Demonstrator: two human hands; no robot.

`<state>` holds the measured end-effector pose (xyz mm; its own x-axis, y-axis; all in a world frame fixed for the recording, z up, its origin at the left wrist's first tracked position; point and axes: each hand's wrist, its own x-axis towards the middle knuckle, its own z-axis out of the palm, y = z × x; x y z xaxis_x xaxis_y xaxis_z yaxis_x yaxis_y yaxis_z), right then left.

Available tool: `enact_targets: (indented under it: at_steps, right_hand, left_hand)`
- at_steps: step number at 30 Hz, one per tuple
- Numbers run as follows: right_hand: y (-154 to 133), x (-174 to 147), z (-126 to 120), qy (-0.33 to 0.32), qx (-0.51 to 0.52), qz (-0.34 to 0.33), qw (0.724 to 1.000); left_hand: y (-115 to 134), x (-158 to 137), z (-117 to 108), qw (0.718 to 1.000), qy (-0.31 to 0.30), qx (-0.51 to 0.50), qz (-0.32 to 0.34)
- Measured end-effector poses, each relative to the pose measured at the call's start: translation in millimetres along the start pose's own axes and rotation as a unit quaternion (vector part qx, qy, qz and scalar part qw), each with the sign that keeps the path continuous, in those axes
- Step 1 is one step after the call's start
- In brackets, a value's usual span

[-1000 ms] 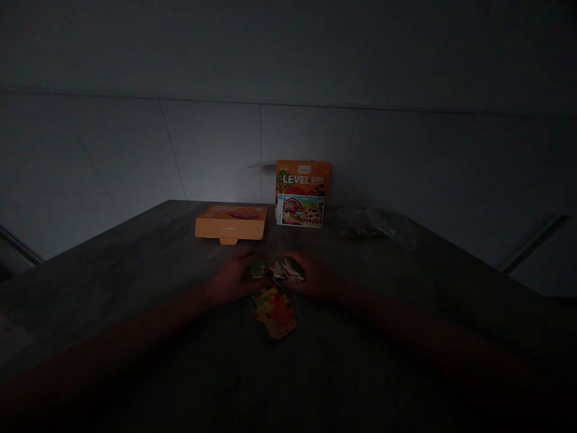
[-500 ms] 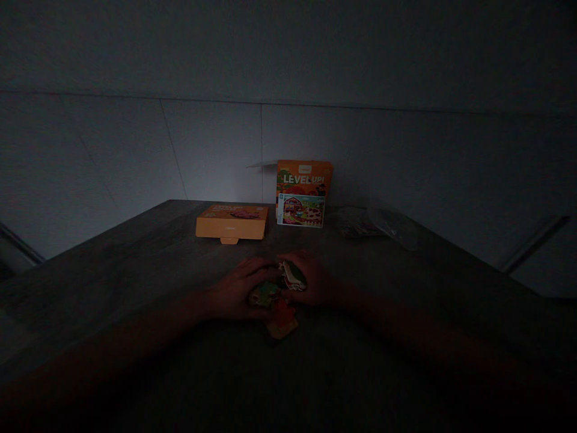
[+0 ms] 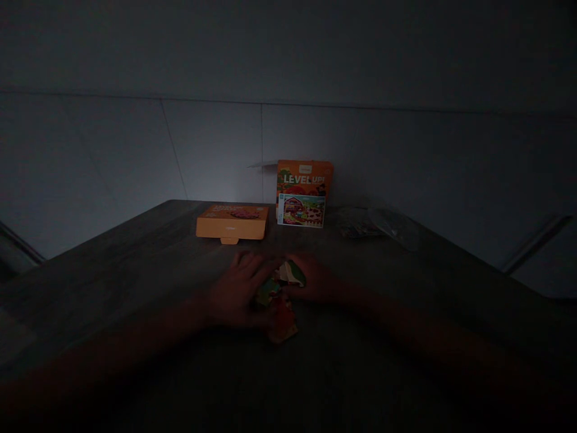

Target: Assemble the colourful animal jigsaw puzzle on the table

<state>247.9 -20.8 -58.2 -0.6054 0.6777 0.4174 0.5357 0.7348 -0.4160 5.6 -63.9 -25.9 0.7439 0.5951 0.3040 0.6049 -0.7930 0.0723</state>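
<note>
Your right hand (image 3: 313, 278) has its grip closed on puzzle pieces (image 3: 293, 275), in front of the upright LEVEL UP! box (image 3: 305, 181). Your left hand (image 3: 234, 296) spreads beside green pieces (image 3: 267, 293), also in front of that box; in this dimness I cannot tell whether its grip has hold of any.

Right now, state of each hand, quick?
Left hand: fingers spread at the puzzle pieces; too dark to tell whether it grips any.
Right hand: closed, holding at least one green-and-white puzzle piece.
</note>
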Motion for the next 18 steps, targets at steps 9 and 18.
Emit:
enact_targets:
  at_steps: [9,18]
  right_hand:
    - [-0.3,1.8,-0.1,0.032,0.006,0.039,0.999]
    - [-2.7,2.6,-2.8,0.114,-0.006,0.084,0.99]
  left_hand:
    - [-0.4,1.3,8.2,0.992,-0.046,-0.006,-0.116]
    - [-18.5,2.5,12.4,0.988,-0.012,-0.003,-0.154]
